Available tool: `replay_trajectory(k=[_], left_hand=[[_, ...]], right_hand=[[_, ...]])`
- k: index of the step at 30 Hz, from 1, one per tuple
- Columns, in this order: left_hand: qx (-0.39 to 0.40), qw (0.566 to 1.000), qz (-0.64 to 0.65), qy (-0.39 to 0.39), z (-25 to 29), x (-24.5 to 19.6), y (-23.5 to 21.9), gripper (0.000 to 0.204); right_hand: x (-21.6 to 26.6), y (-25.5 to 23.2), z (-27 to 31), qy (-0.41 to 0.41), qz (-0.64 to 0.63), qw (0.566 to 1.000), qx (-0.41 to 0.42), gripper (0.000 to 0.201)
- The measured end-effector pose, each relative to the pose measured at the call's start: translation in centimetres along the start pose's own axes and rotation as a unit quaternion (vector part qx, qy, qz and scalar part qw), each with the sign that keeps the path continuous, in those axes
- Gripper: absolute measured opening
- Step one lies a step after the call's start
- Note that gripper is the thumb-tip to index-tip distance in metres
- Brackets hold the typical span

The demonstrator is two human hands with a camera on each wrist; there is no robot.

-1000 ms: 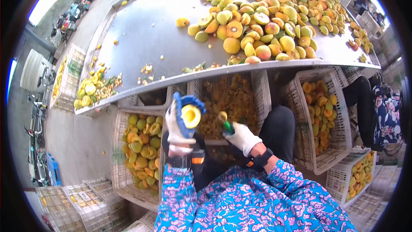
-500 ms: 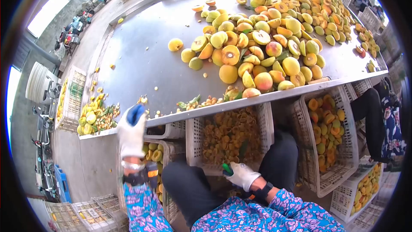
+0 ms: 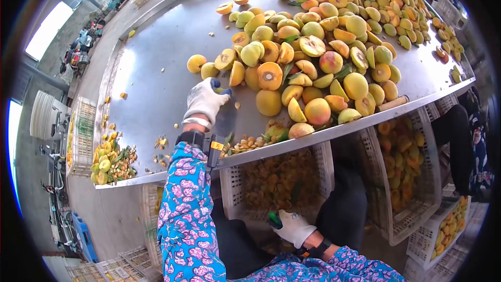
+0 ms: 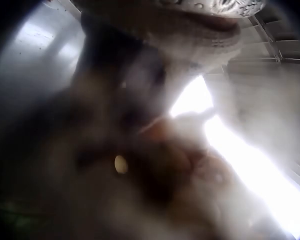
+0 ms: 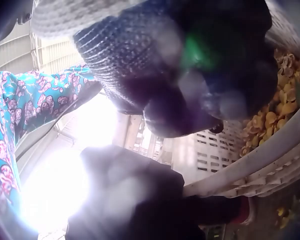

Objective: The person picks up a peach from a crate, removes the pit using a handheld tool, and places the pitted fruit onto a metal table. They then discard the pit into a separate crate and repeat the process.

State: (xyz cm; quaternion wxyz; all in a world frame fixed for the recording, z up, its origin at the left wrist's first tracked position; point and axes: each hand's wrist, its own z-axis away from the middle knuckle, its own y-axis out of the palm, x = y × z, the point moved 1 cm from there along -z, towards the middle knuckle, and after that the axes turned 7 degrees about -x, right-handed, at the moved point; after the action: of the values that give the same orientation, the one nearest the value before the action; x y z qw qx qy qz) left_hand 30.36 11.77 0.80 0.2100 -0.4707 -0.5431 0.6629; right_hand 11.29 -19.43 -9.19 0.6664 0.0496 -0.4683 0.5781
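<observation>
My left hand, in a white glove with blue fingertips, reaches over the metal table. Its fingers are loosely bent at the near-left edge of a heap of yellow peaches, and nothing shows between them. Closest to it are a halved peach and a whole-looking peach. Low over my lap, my gloved right hand grips a green-handled tool; the tool's working end is hidden. In the right wrist view, green shows among dark blue glove fingers. The left wrist view is mostly blurred.
Below the table edge stands a crate of peach scraps. Another crate with peaches is at the right. Pits and leaves lie along the table's front edge, with more scraps at its left corner.
The left hand held a halved peach a second ago, swung left over the side crate without it in view, then moved up and right over the table. The right hand lowered slightly, keeping the green-handled tool.
</observation>
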Motion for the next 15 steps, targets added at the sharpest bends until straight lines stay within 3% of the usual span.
replay_trajectory(k=[1, 2, 3, 4, 5, 7, 9, 11, 15], left_hand=[[0.013, 0.995, 0.090, -0.038, 1.0, 1.5, -0.9, 0.042], [0.039, 0.937, 0.339, -0.078, 2.4, 2.6, -1.5, 0.033], [0.035, 0.876, 0.462, -0.135, 4.4, 4.0, -2.3, 0.028], [0.070, 0.827, 0.534, -0.161, 6.8, 4.3, -3.7, 0.030], [0.079, 0.764, 0.630, -0.113, 9.6, 5.1, -4.5, 0.039], [0.124, 0.615, 0.772, -0.098, 14.3, 6.2, -4.6, 0.046], [0.110, 0.480, 0.857, -0.149, 18.8, 5.7, -4.8, 0.050], [0.067, 0.435, 0.879, -0.184, 22.5, 5.3, -4.4, 0.050], [0.028, 0.442, 0.868, -0.225, 26.6, 5.6, -2.2, 0.054]], right_hand=[[0.0, -0.3, 0.2, 0.002, -0.004, 1.000, -0.010, 0.038], [0.0, -0.6, 0.4, 0.002, -0.007, 1.000, -0.019, 0.038], [0.1, -0.7, 0.7, -0.001, -0.010, 1.000, -0.025, 0.039], [-0.3, -0.3, 0.7, 0.007, 0.002, 0.999, -0.036, 0.041], [-0.4, -0.3, 0.7, 0.012, -0.006, 0.999, -0.042, 0.042], [-0.1, -0.1, 0.8, 0.007, -0.047, 0.996, -0.072, 0.041], [0.2, -0.2, 0.6, -0.044, -0.084, 0.992, -0.079, 0.040], [2.7, -1.4, 1.3, -0.065, -0.116, 0.989, -0.067, 0.035], [8.8, -2.8, 3.6, -0.124, -0.119, 0.981, -0.086, 0.032]])
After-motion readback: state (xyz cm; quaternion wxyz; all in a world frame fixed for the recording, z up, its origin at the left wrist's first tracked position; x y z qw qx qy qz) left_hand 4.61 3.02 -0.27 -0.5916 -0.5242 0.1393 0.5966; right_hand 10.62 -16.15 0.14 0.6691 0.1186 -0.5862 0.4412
